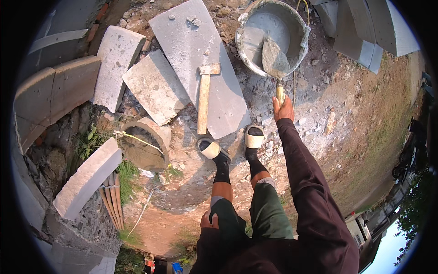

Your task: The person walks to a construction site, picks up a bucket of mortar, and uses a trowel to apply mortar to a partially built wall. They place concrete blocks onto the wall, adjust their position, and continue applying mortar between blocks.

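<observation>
My right hand (284, 109) is closed round the handle of a trowel (274, 58), arm stretched forward. The pointed, mortar-smeared blade lies over the near part of a round bucket (303, 34) caked with grey cement, with wet grey mix inside. My left hand (209, 221) rests against my left leg near the knee; its visible fingers lie along the trouser cloth and hold nothing, though part of the hand is hidden. A wooden-handled hammer (204, 101) lies on a large grey slab (228, 102), left of the bucket.
More concrete slabs (155, 84) lie at the left, beside a curved wall (61, 91). A second bucket (167, 137) with a yellow cord lies near them. Further slabs (360, 23) stand at the far right. Rubble and stones cover the ground around my sandalled feet (211, 150).
</observation>
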`<state>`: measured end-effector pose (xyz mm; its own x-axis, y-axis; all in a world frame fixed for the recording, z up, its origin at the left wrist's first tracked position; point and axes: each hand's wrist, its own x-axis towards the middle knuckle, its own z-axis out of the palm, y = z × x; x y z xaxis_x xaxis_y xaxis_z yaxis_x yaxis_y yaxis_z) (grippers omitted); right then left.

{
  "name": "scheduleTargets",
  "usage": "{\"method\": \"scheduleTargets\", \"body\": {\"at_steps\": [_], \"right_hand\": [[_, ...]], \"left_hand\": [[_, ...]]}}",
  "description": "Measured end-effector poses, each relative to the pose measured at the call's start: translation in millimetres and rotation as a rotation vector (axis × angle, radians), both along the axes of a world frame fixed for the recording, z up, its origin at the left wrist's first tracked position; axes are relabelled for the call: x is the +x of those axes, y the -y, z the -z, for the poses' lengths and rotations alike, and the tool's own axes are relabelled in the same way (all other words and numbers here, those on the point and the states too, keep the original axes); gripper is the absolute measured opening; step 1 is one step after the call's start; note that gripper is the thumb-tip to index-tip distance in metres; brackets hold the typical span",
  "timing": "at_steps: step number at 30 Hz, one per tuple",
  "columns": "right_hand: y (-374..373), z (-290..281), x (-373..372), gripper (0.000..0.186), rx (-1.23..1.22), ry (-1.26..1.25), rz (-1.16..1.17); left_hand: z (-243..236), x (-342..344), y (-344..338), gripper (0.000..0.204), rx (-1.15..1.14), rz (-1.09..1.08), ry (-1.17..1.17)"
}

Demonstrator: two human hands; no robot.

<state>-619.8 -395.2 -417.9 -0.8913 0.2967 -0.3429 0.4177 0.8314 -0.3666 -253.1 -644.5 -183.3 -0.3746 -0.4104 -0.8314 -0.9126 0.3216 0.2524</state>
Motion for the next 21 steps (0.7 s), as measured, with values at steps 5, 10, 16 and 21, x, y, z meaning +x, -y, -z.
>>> {"method": "scheduleTargets", "body": {"at_steps": [5, 10, 16, 21], "right_hand": [[-26, 48, 35, 0.044, -0.102, 0.177, 0.091], [-71, 63, 94, 0.043, -0.093, 0.167, 0.074], [-108, -26, 138, 0.038, -0.119, 0.124, 0.003], [-86, -91, 51, 0.041, -0.869, 0.233, 0.190]], "left_hand": [[19, -19, -29, 0.044, -0.175, 0.580, 0.005], [29, -40, -32, 0.043, -0.262, 0.724, -0.014], [29, -29, -41, 0.043, -0.249, 0.723, -0.031], [29, -16, -44, 0.044, -0.266, 0.743, -0.055]]}}
